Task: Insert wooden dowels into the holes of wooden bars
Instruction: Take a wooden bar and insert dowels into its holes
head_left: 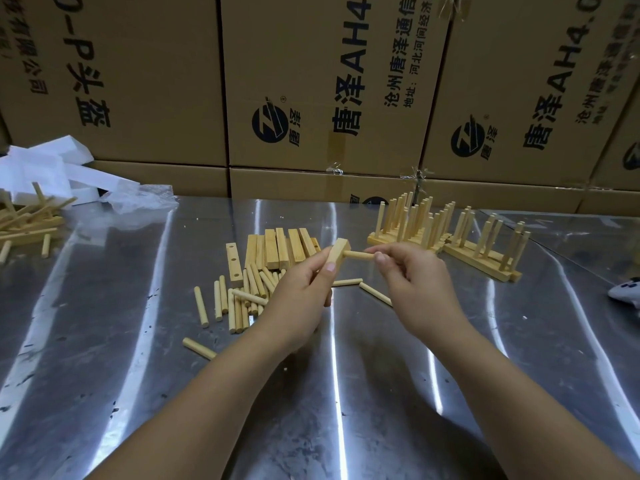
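Grips a wooden bar (337, 252) in the left hand (304, 289), fingers curled round its lower part, thumb pressed on the near face, top end poking up free and tilted. Held above the middle of the desk (346, 393), clear of the surface. Pinches a dowel (358, 255) in the right hand (412, 282) between thumb and fingertips, lying roughly level, its left end meeting the bar's side near the top; perhaps seated in a hole, hard to tell from this angle.

Just below the hands, flat on the desk, a pair of dowels (346, 282). Left of that, a scatter of loose dowels (242, 296), mostly side by side, plus a stray dowel (199, 348) by the left forearm. Behind the scatter, a stack of plain bars (277, 251) lying flat, with a drilled bar (234, 263) at its left edge showing three holes.

Off to the right, beyond the right hand, finished bars (485, 251) with dowels standing upright in rows, several packed close together. Far left, a heap of wooden pieces (24, 220) beside white foam blocks (52, 168) and clear plastic film (138, 199). At the right edge, a white object (627, 296), partly cut off. Along the back, a wall of printed cardboard boxes (311, 81).
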